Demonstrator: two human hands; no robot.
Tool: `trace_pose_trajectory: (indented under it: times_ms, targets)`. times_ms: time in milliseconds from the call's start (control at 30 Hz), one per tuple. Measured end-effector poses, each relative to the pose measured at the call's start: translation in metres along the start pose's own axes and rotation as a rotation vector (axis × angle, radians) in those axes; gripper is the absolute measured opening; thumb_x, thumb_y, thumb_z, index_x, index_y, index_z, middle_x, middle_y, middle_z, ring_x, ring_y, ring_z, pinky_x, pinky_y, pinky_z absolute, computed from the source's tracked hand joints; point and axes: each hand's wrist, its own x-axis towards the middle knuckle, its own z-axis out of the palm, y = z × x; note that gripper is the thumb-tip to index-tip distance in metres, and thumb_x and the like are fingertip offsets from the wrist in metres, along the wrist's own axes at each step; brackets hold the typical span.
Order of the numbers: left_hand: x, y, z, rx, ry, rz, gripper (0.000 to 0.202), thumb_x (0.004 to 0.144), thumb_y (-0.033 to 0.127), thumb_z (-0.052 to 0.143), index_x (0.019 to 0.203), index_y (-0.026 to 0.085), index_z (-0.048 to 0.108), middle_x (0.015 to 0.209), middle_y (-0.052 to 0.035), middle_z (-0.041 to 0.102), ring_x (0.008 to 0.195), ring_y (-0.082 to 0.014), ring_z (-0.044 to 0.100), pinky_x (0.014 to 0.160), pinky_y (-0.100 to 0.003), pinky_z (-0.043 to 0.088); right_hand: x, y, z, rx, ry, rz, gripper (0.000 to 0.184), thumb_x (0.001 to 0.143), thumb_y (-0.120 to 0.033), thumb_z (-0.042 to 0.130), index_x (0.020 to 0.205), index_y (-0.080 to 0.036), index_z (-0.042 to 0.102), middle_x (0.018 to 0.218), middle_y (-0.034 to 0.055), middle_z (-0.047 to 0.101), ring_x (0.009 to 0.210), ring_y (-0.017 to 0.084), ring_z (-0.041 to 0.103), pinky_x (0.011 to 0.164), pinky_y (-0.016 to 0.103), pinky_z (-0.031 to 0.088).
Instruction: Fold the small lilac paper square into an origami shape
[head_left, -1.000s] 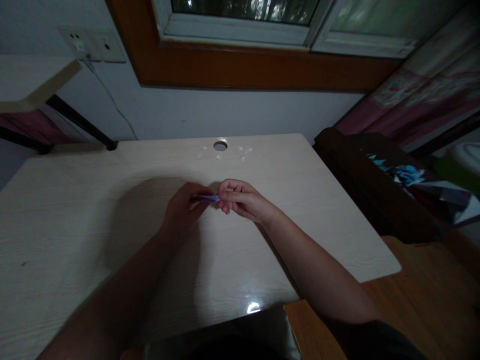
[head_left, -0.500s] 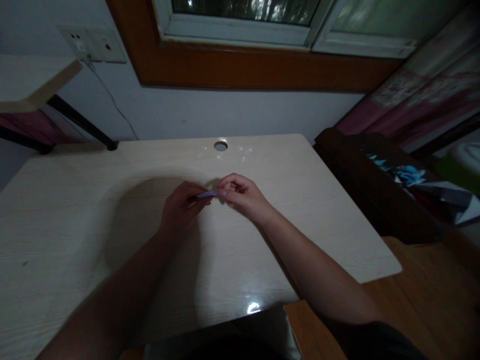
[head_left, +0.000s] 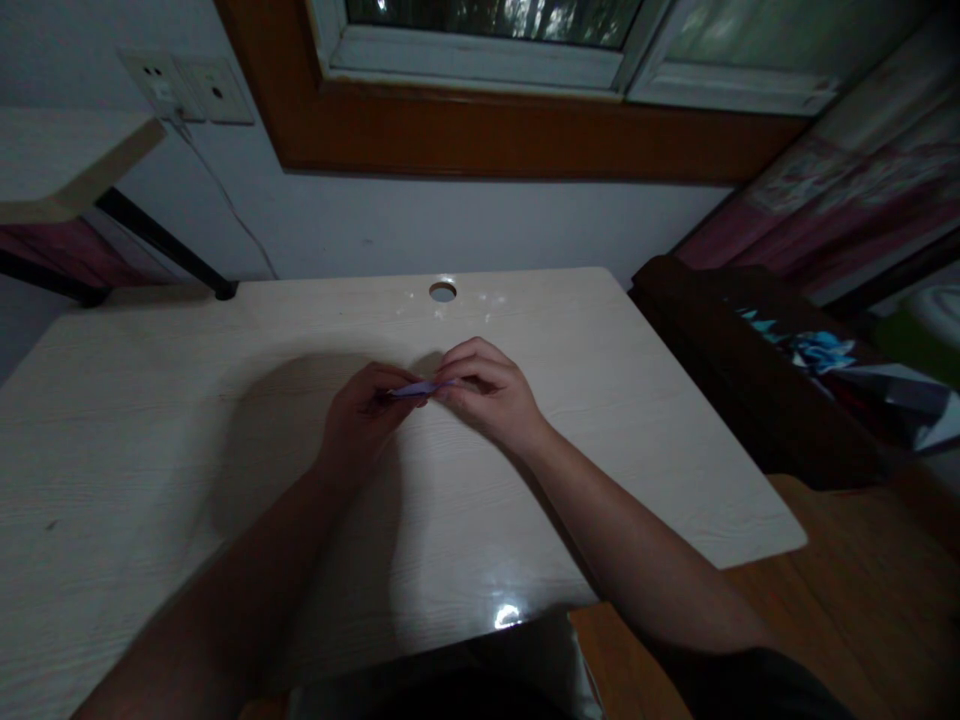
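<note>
You are pinching purple paper
Both grips are squeezing it, left hand holding steady, right hand sliding further along

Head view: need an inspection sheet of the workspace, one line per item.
Surface: pale wood-grain desk, glossy, with a round cable hole near the far edge.
Job's things: one small purple paper piece, held just above the desk between both hands.
Clutter: blue and white items on dark furniture right of the desk, too blurred to identify.
Grips: left hand pinches the paper's left end and right hand pinches its right end.
Cables: thin white cable runs from the wall socket down behind the desk.
Surroundings: window in a brown frame, shelf at left, curtain at right, wooden floor.
</note>
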Motion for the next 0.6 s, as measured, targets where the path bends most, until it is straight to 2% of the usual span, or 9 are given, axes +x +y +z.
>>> trace_pose_trajectory:
  times_ms: [267, 600]
  targets:
    - [0.0007, 0.002, -0.0016, 0.001, -0.025, -0.051, 0.014, 0.075, 0.027, 0.084, 0.086, 0.022, 0.075, 0.091, -0.0048, 0.065, 0.08, -0.0168, 0.065, 0.07, -0.03, 0.056, -0.0011, 0.0011, 0.0007, -0.048, 0.003, 0.025, 0.006, 0.084, -0.031, 0.076, 0.087, -0.026, 0.077, 0.088, 0.0034, 0.071, 0.079, 0.017, 0.064, 0.074, 0.033, 0.052]
    - [0.0016, -0.0015, -0.0028, -0.018, -0.028, -0.06, 0.013, 0.075, 0.028, 0.084, 0.082, 0.023, 0.075, 0.084, -0.0028, 0.064, 0.079, -0.0155, 0.061, 0.069, -0.027, 0.051, -0.0035, 0.001, 0.0043, -0.117, -0.026, -0.034, 0.005, 0.088, -0.029, 0.073, 0.09, -0.026, 0.077, 0.087, 0.0038, 0.072, 0.08, 0.017, 0.065, 0.073, 0.031, 0.051]
